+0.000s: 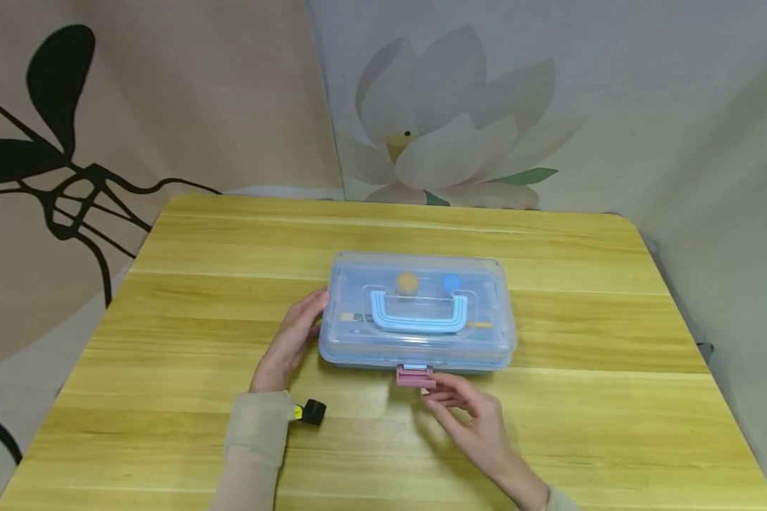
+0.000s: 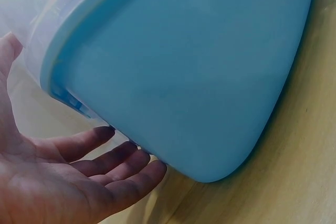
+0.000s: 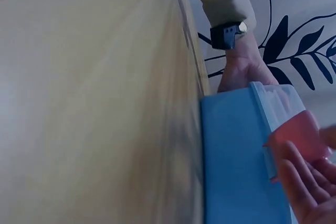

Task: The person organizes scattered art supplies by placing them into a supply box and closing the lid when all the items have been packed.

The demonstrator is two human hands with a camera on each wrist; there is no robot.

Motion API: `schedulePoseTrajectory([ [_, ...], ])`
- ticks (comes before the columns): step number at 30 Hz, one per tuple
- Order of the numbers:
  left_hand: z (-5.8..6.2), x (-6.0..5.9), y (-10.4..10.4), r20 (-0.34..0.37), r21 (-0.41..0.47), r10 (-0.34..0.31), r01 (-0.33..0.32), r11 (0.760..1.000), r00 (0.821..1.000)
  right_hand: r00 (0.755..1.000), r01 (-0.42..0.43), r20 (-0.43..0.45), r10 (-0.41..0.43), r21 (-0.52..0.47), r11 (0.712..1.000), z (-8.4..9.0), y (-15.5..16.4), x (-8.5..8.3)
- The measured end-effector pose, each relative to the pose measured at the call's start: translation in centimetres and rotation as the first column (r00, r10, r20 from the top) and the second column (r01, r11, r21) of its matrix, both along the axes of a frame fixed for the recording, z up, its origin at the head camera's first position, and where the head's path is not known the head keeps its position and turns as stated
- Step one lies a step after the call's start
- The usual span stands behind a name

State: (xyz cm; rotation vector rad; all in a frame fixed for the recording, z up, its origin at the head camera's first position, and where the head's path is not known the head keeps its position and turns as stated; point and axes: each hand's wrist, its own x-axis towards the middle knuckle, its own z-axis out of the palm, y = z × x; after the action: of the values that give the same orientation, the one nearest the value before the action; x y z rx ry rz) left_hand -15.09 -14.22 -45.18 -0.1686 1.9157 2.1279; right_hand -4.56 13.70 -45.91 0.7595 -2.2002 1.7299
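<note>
A light-blue plastic case [image 1: 358, 348] with a clear lid and a blue carrying handle [image 1: 418, 323] sits on the wooden table. Its lid lies down on the base. A pink latch [image 1: 415, 380] sticks out from the front edge, swung outward. My left hand [image 1: 290, 337] is at the case's left end, and its fingertips [image 2: 152, 169] touch the blue side wall [image 2: 194, 77]. At the front, the fingers of my right hand [image 1: 476, 419] are at the right edge of the latch, loosely bent. From the right wrist view, the fingers overlap the latch [image 3: 299, 137].
Through the lid show an orange round item [image 1: 407, 284], a blue round item [image 1: 451, 283] and a brush-like thin stick [image 1: 358, 318]. The wooden tabletop [image 1: 613, 426] extends around the case. Behind it hangs a curtain [image 1: 230, 92] with flower and leaf prints.
</note>
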Motion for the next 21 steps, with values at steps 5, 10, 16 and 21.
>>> schedulePoseTrajectory([
  [5,0.0,0.0,0.0,0.003,-0.021,-0.004,0.004,1.000,1.000,0.984,0.130,-0.130,-0.118,0.087,0.988,0.4,-0.4,-0.8],
  [10,0.1,-0.1,0.0,0.002,-0.028,-0.013,0.013,1.000,1.000,0.949,0.247,-0.221,-0.222,0.091,0.965,0.8,-0.9,-1.6],
  [16,0.0,0.0,0.0,-0.004,-0.028,-0.020,0.020,0.999,1.000,0.915,0.352,-0.254,-0.313,0.124,0.928,1.1,-1.0,-2.0],
  [21,-0.1,0.0,0.0,-0.005,-0.022,-0.018,0.017,1.000,1.000,0.860,0.455,-0.333,-0.387,0.158,0.876,1.0,-1.0,-2.1],
])
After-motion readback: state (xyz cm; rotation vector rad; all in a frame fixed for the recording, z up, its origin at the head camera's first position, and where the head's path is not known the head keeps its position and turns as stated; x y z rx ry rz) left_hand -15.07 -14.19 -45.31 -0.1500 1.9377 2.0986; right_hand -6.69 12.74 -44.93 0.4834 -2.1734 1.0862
